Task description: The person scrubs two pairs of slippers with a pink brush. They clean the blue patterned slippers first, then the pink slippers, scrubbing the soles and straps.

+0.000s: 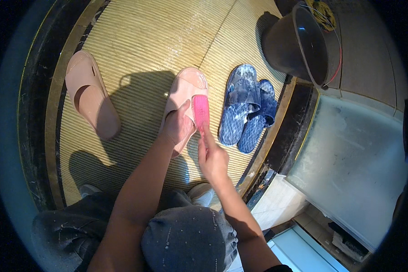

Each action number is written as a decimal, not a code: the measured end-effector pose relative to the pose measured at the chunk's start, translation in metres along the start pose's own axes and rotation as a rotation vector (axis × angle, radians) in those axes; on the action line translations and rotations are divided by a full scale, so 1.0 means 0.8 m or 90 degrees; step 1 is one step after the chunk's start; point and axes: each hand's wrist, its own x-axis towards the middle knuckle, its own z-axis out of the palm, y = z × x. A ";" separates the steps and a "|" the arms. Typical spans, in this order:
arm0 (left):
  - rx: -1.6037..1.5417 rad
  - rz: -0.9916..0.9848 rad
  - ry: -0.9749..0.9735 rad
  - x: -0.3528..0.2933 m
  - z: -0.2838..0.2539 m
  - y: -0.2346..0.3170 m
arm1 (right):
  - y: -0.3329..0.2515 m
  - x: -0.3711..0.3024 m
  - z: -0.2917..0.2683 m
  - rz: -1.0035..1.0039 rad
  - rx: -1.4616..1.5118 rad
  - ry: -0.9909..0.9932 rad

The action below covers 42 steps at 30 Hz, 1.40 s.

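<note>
A pale pink slide sandal lies just above the middle of the view on a ribbed yellow mat, its open toe pointing toward twelve o'clock; the broad strap looks smooth and slightly glossy, and the sole is a soft peach tone. The left hand is closed over the sandal's heel half, thumb on top and fingers wrapped under the edge, pinning it in place. The right hand, at about five o'clock from the sandal, is clenched around the handle of a bright pink scrub brush, whose head lies against the sandal's right edge. A matching pink sandal rests well apart at nine o'clock near the mat's dark border, and a pair of blue patterned sandals, one overlapping the other, sits just beside the brush at three o'clock. A dark bucket stands tilted at one o'clock, partly off the mat. The heel of the held sandal is hidden under the left hand, the brush's bristles cannot be made out, and its handle is mostly swallowed by the fist. The person's shadow darkens the mat below the sandal, and their knees in grey trousers cover the lower edge.
</note>
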 end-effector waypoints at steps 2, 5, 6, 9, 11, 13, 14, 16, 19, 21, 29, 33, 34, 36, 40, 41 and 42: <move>-0.178 -0.068 -0.015 0.000 0.017 0.011 | -0.009 -0.004 0.008 0.011 -0.014 0.009; -0.177 -0.077 -0.047 0.011 0.004 -0.001 | -0.008 0.034 0.021 -0.001 -0.007 0.066; -0.161 -0.082 -0.075 0.018 -0.011 -0.008 | -0.013 0.053 0.023 0.010 -0.004 0.066; -0.113 -0.107 -0.047 0.016 -0.003 -0.002 | -0.020 0.091 0.030 0.012 0.052 0.121; -0.047 -0.054 0.002 0.013 0.002 -0.003 | -0.033 0.075 0.032 0.050 0.017 0.094; 0.021 0.070 -0.065 0.003 0.000 0.000 | -0.037 0.035 0.046 0.062 0.116 0.104; -0.046 0.073 -0.060 0.006 0.007 0.000 | -0.034 0.013 0.047 0.062 0.123 0.106; -0.115 0.053 -0.117 0.015 -0.003 -0.004 | -0.030 -0.025 0.048 0.067 0.138 0.108; -0.159 -0.005 -0.067 0.027 -0.009 -0.013 | -0.024 -0.041 0.040 0.122 0.077 0.055; -0.137 0.055 -0.118 0.023 -0.014 -0.019 | -0.024 -0.030 0.039 0.105 0.089 0.069; -0.063 0.012 -0.017 0.017 0.005 0.002 | -0.042 0.072 0.023 0.063 0.059 0.046; -0.081 0.047 -0.006 0.014 0.002 0.012 | -0.058 0.035 0.025 0.051 0.083 -0.001; -0.076 0.058 -0.001 0.006 0.007 0.016 | -0.052 0.015 0.029 0.027 0.053 -0.001; -0.131 -0.016 -0.038 0.009 0.004 0.022 | -0.047 -0.009 0.028 0.016 0.026 -0.011; -0.177 0.091 -0.194 0.016 -0.012 0.006 | -0.050 0.028 0.021 0.004 -0.025 -0.036; -0.361 0.055 -0.379 0.035 -0.037 -0.002 | -0.053 0.046 0.021 -0.002 -0.040 -0.042; -0.398 0.031 -0.389 0.037 -0.033 -0.001 | -0.051 0.062 0.027 0.003 -0.046 -0.032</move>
